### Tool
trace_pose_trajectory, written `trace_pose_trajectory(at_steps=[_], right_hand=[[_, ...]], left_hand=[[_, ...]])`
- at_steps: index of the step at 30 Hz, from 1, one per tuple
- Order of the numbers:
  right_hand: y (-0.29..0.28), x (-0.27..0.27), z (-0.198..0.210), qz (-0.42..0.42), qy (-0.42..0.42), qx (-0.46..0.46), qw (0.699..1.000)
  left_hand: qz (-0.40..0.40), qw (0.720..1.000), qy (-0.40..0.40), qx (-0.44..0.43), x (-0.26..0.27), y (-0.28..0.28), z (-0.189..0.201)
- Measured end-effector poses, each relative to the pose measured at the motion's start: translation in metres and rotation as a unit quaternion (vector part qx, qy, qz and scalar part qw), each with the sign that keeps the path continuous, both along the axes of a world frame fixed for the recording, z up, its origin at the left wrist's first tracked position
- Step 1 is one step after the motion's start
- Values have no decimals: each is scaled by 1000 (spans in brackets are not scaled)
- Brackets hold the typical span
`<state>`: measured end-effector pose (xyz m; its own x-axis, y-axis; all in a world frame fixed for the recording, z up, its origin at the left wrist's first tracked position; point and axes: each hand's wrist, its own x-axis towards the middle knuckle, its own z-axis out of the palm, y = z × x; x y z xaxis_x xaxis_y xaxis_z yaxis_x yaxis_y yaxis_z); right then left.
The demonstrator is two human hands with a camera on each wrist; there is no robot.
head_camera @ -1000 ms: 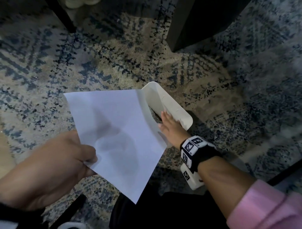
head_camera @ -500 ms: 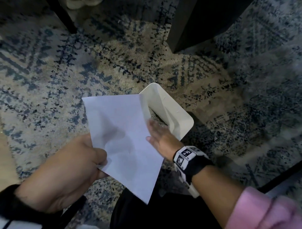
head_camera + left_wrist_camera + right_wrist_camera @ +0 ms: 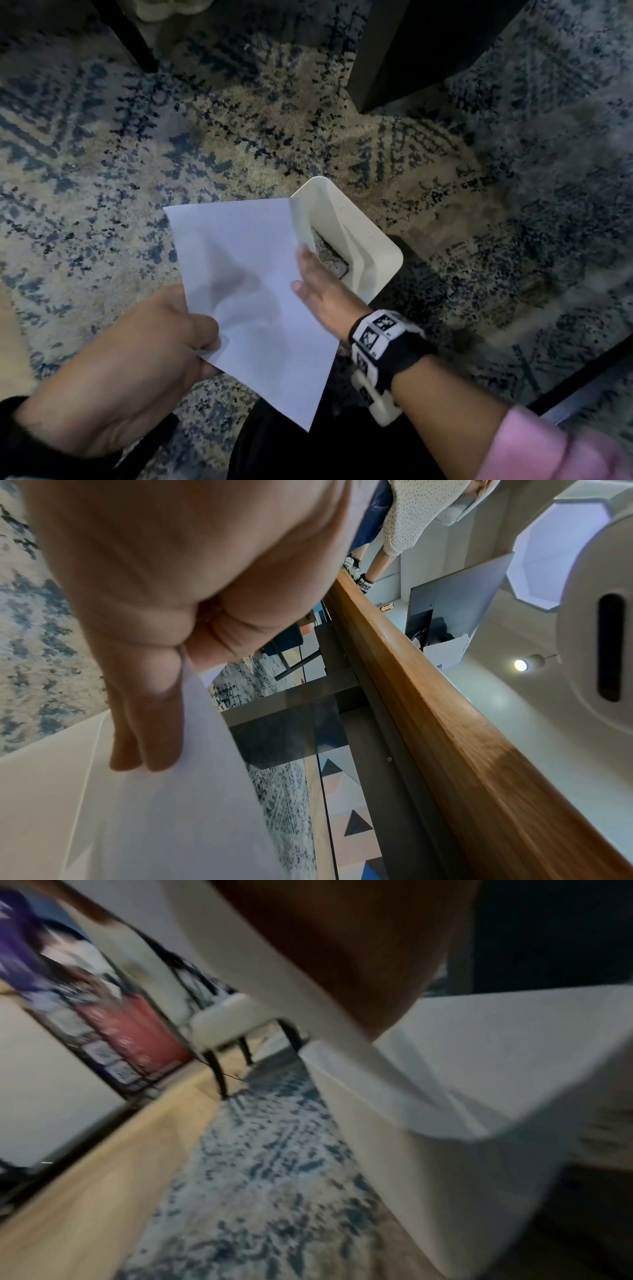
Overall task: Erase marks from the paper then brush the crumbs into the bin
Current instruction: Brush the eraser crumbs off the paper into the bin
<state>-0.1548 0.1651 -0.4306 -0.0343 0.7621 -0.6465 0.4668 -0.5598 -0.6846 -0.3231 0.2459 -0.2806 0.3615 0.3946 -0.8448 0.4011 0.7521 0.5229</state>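
A white sheet of paper hangs tilted over the rug, its top right corner reaching over the rim of a white bin. My left hand pinches the sheet's left edge between thumb and fingers; the left wrist view shows those fingers flat against the paper. My right hand lies flat with straight fingers on the sheet's right edge, beside the bin's opening. The right wrist view is blurred, showing the bin wall and the paper's edge.
A blue and beige patterned rug covers the floor. A dark furniture leg stands behind the bin and a thin dark leg at the upper left. A wooden table edge runs past the left hand.
The paper has moved right and nearer the bin. My right hand has drawn back from inside the bin's mouth onto the sheet's right edge. My left hand followed the sheet rightward.
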Motion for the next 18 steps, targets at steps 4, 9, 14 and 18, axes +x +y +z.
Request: trace_pose_trajectory(at_steps=[4,9,14,18], right_hand=[[-1,30,-16,-92,-15,-87,992],[7,-3,6,-21,36,14,999],[-11,11,-11,-76,45,-85,992],[-15,31,-7,-39,-83,-41,995]], left_hand=[[-9,1000,5,8,-4,2,3],[-8,1000,1,3,2,-1,-4],[-1,1000,-15,19,-5,3,-3],[-3,999,-9,47,-14,7,-1]])
